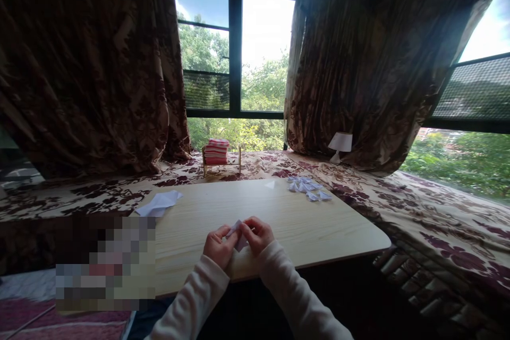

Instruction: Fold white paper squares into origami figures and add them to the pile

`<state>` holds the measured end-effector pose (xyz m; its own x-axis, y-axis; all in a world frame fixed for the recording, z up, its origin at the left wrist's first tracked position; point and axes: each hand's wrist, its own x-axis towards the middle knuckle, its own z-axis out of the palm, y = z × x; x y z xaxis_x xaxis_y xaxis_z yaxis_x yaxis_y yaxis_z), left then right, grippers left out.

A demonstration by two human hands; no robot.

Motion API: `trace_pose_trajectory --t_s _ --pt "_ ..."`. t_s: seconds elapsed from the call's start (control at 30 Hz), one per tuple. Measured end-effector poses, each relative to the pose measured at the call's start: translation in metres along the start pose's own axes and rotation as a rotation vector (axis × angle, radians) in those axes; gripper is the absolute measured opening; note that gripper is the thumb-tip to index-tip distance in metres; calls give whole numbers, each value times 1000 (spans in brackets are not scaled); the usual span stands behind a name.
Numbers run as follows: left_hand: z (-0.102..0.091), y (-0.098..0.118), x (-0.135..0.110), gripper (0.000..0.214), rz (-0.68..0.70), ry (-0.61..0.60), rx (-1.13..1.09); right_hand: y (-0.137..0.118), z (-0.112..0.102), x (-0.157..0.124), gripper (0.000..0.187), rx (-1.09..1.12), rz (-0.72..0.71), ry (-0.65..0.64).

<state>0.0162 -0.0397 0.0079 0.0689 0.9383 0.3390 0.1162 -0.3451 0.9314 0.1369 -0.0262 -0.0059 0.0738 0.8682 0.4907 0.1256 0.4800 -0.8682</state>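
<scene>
A small folded piece of white paper (241, 243) is held between my two hands, just above the front edge of the pale wooden table (207, 202). My left hand (220, 246) pinches its left side, and my right hand (258, 235) grips its upper right side. Both sets of fingers are closed on the paper and cover part of it. Beyond, towards the table's far right corner, lies a cluster of several small folded paper pieces (306, 186). One separate paper triangle (270, 185) lies left of that cluster. Loose white paper sheets (160, 203) rest at the far left corner.
Behind the table, a floral-covered ledge (255, 162) carries a small rack with folded striped towels (216, 152) and a white lamp (340, 143). Patterned curtains (342, 64) frame the windows. A blurred-out patch (115, 271) hides the table's left side.
</scene>
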Motion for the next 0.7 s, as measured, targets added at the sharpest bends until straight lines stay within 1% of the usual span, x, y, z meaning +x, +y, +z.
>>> trace_pose_trajectory --t_s 0.1,0.2,0.3,0.37,0.47,0.53,0.57,0.63,0.7 --pt "0 -2 0 22 6 -44 -11 1 -1 0 25 -25 -43 38" --pt "-1 -5 2 23 4 -60 -2 2 -2 0 30 -18 -38 58" --pt "-2 -9 4 25 10 -49 21 3 -2 1 24 38 -42 18" --pt "-2 -11 5 26 23 -16 24 3 -3 2 16 43 -88 47" --pt "-3 -11 7 33 38 127 3 1 -7 3 10 -65 -224 224" --pt "-3 -9 7 31 16 188 -19 -1 -11 2 10 -185 -349 304" --pt "-4 -8 6 31 0 180 -26 -3 -13 2 12 -251 -413 312" --pt "-4 -4 5 37 -28 120 -46 -7 -15 0 17 -382 -530 280" --pt "-4 -2 4 44 -58 72 -85 -11 -15 -3 21 -495 -606 242"
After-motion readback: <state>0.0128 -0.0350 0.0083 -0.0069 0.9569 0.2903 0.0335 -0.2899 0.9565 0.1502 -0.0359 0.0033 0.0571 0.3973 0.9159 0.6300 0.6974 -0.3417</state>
